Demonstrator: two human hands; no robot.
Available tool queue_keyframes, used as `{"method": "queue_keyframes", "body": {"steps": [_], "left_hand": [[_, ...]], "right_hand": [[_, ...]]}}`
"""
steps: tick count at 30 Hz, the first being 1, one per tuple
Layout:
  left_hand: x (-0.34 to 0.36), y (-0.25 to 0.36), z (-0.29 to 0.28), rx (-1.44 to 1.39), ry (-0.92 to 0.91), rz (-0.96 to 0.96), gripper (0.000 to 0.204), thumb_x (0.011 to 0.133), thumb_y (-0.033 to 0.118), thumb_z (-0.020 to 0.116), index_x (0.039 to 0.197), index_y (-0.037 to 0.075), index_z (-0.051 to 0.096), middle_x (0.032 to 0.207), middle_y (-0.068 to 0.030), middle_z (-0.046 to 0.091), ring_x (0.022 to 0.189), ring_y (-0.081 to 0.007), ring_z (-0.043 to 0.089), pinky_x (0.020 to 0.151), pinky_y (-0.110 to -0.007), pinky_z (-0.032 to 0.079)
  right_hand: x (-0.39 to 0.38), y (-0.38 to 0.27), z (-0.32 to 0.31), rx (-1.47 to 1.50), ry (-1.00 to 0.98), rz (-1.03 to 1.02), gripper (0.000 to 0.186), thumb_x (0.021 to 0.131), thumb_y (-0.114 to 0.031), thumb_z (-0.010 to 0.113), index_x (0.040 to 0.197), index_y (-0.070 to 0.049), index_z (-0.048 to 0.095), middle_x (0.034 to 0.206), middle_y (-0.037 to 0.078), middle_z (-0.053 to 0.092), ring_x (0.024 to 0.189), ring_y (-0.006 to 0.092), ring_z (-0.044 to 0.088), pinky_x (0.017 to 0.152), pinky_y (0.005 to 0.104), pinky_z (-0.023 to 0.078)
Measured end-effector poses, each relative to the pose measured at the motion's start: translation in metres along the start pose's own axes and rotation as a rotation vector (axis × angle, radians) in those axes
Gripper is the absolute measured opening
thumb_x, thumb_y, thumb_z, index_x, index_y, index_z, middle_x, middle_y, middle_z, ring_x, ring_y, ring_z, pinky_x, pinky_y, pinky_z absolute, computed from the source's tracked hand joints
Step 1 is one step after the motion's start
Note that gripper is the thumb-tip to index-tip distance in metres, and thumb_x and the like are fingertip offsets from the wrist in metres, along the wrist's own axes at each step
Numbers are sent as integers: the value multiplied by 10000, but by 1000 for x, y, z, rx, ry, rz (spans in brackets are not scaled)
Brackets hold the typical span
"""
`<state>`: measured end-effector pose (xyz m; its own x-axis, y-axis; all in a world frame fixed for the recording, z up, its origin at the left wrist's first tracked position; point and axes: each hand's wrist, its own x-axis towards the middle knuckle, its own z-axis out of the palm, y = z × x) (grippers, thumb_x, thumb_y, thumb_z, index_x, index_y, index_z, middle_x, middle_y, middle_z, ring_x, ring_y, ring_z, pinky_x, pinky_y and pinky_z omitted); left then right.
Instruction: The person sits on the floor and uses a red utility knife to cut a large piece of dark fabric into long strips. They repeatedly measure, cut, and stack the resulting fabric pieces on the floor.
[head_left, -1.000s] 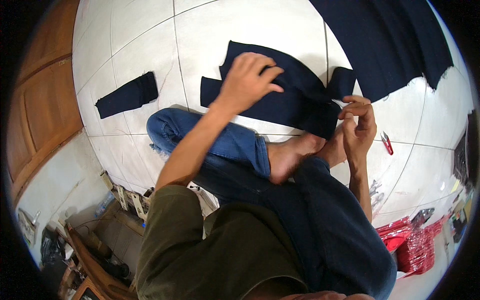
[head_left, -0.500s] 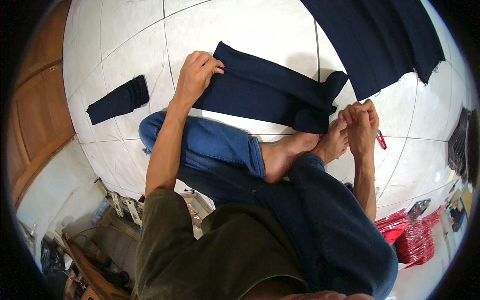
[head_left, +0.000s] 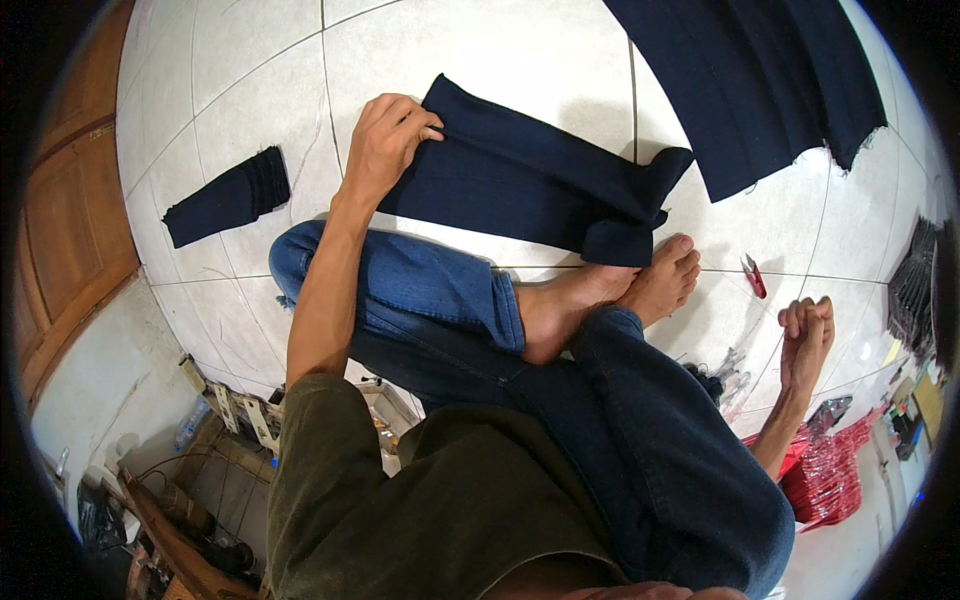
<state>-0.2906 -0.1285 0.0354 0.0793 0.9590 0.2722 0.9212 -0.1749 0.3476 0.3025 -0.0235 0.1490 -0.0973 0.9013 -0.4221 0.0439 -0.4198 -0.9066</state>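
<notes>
A long navy piece of cloth (head_left: pixel 520 175) lies stretched over the floor tiles in front of my crossed legs, its right end folded up near my feet. At its left end, my left hand (head_left: pixel 388 145) pinches the edge between thumb and fingers. My right hand (head_left: pixel 806 340) is out to the right, away from the cloth, over the floor. Its fingers are curled together, and whether anything small is between them is hidden. Red-handled thread snips (head_left: pixel 754 278) rest on the tiles between my feet and that hand.
A small stack of folded navy cloth (head_left: pixel 228 198) lies at the left. Larger navy cloth with frayed edges (head_left: pixel 755 90) spreads at the far right. Dark thread scraps (head_left: pixel 706 382) sit beside my knee, near red shiny plastic packaging (head_left: pixel 828 480). A wooden door (head_left: pixel 75 210) borders the left side.
My right hand has moved away from my foot and the cloth's right end, going right and nearer to me. The snips now show fully. My left hand keeps its pinch.
</notes>
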Motion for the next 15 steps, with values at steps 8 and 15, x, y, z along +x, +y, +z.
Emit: {"method": "queue_keyframes", "body": {"steps": [8,15], "left_hand": [[-1,7,-7,-1,-130,-114,336,761,90,827,1074,71,705,1107,-96,676,1081,-300,612,931,-428,480],[12,77,6,-50,-90,64,484,822,165,790,1283,122,650,1281,-102,608,1179,-303,573,1008,-437,457]], "right_hand": [[-21,13,73,-1225,-197,-321,219,918,-146,740,1010,12,619,813,136,591,720,283,607,697,388,504],[-13,41,114,-797,-247,-399,326,1072,-284,552,925,-17,667,1139,144,672,1119,295,631,973,433,482]]}}
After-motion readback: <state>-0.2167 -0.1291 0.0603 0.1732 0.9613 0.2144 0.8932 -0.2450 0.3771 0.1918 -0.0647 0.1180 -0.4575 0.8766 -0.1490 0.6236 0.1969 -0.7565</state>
